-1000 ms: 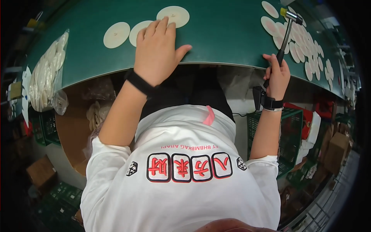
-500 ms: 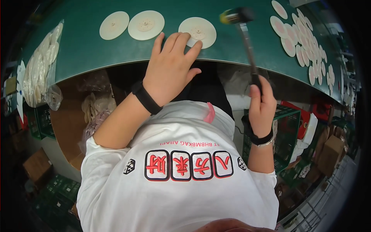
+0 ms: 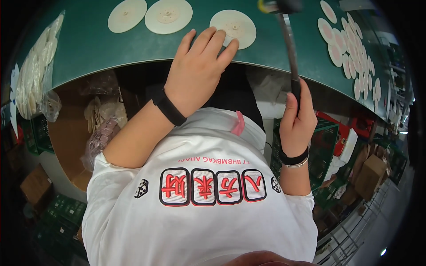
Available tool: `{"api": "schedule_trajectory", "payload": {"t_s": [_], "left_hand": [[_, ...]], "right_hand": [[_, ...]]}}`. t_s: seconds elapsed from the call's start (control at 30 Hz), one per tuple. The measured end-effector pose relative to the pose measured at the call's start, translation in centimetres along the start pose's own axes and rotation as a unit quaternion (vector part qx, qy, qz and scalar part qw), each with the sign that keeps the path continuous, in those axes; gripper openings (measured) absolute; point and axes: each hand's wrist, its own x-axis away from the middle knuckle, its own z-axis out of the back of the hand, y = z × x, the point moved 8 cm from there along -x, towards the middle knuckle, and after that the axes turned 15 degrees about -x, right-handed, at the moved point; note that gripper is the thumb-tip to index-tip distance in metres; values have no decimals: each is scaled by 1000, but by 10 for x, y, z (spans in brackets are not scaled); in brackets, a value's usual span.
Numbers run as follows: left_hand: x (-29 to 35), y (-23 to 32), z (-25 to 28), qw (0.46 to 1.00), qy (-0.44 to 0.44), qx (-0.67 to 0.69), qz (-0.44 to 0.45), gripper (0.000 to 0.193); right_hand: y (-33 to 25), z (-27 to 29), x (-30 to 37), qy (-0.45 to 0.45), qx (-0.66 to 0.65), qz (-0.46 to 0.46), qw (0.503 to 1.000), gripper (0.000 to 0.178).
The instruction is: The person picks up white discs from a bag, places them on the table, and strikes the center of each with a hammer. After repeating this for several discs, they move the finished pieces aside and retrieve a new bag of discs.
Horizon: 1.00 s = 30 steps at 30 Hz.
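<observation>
My right hand grips a mallet by its dark handle, with the black and yellow head raised at the top of the view. Fingers spread, my left hand rests at the table's near edge, its fingertips on the rim of a cream round disc. This disc lies flat and has a small raised hub at its centre with little holes around it. Two similar discs lie to its left, a middle disc and a far left disc, nearly touching each other.
On the right of the green table lie several smaller discs with pinkish centres. A clear plastic bag of pale parts sits at the left edge. Below are a cardboard box and a green crate.
The view has shifted slightly, so the discs appear higher. My right hand still holds the mallet raised, and my left fingertips stay at the same disc.
</observation>
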Motion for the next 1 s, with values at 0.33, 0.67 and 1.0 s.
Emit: {"api": "schedule_trajectory", "payload": {"t_s": [0.33, 0.67, 1.0], "left_hand": [[10, 0, -9, 1000, 7, -5, 5, 68], [15, -6, -4, 999, 31, 28, -3, 63], [23, -14, -12, 997, 43, 62, 13, 59]], "right_hand": [[1, -20, 2, -26, 25, 47, 998, 37], [-7, -18, 5, 26, -35, 32, 999, 35], [-4, -44, 1, -49, 13, 55, 997, 36]]}}
